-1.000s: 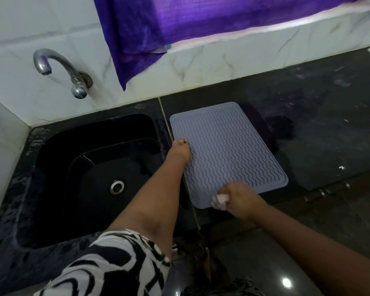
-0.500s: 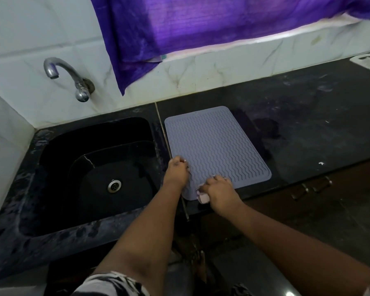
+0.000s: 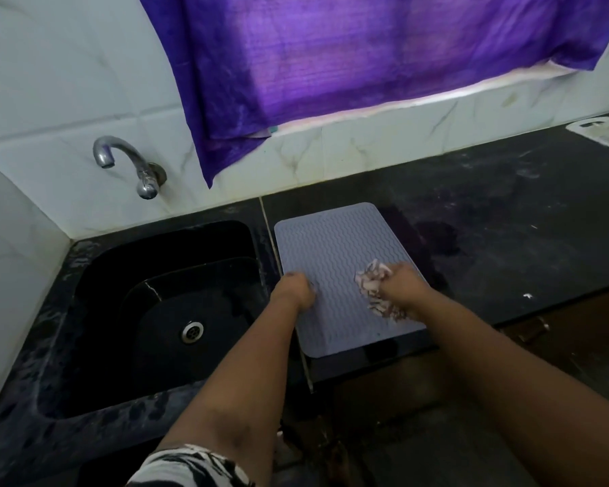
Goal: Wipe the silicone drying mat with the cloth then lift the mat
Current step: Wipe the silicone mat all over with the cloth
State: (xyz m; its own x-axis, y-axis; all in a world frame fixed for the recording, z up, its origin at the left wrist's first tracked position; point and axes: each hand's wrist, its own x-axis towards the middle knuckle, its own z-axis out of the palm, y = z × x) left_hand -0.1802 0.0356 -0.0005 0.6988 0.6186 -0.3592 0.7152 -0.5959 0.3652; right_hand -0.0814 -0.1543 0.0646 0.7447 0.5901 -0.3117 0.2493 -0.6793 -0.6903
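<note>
The silicone drying mat [image 3: 334,261] lies flat on the dark tabletop [image 3: 507,240], just beside the black sink [image 3: 162,311], its near edge close to the tabletop's front edge. The right hand [image 3: 403,288] is closed in a fist around a bunched pale cloth [image 3: 371,281], pressing it onto the right half of the mat, about midway along its length. The left hand [image 3: 294,291] rests on the mat's left edge with fingers curled down; its grip looks closed or nearly so, pinning the edge rather than clearly pinching it, though the fingertips are hidden under the hand, so I cannot tell whether they have hold of the rim.

Judging by this, the task is in its first part: wiping is under way. The cloth is in contact with the ribbed surface, and nothing here shows which areas are finished; no obvious wet or dirty patch stands out on the mat either way. The far half, toward the tiled wall [image 3: 366,149], is uncovered by either hand.

The lift has not begun: all visible corners and edges sit down on the tabletop, none curled up. What is left, then, is whatever wiping remains, and then raising the mat, for which the left hand is already well placed at the edge
</note>
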